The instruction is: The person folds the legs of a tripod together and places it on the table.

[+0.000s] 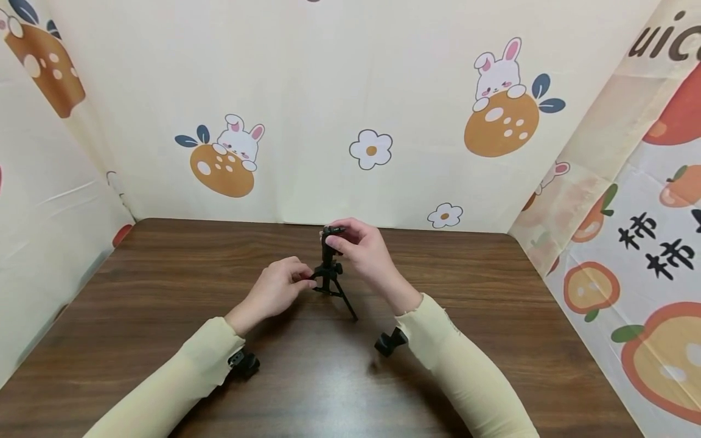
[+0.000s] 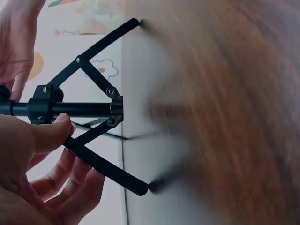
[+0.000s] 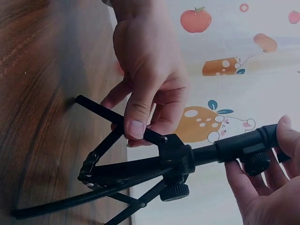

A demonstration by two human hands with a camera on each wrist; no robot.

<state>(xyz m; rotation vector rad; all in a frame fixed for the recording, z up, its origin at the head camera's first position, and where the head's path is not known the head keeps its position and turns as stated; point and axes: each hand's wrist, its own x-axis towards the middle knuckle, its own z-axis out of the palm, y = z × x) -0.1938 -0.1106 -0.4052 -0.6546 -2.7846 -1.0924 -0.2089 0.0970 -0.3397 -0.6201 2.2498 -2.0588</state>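
- And here's the black tripod, upright near the far edge of the table, between the two hands, its legs splayed out!
- Left hand down low: thumb and fingers closed in a pinch on one leg, right by the joint where its brace meets it.
- Up top, the right hand: fingers curled round the upper part of the tripod, thumb pressed against it, a firm-looking hold!
- Look at the right wrist view: one round knob sits just beside the right hand's fingers, another, a lower knob, on the collar where the legs join.
- Leg tips at the tabletop, dark reflections meeting them in the left wrist view!
- Both arms in pale yellow sleeves, a small black device at each wrist.
- Behind it all, a cream cloth printed with rabbits, orange fruit and white flowers.
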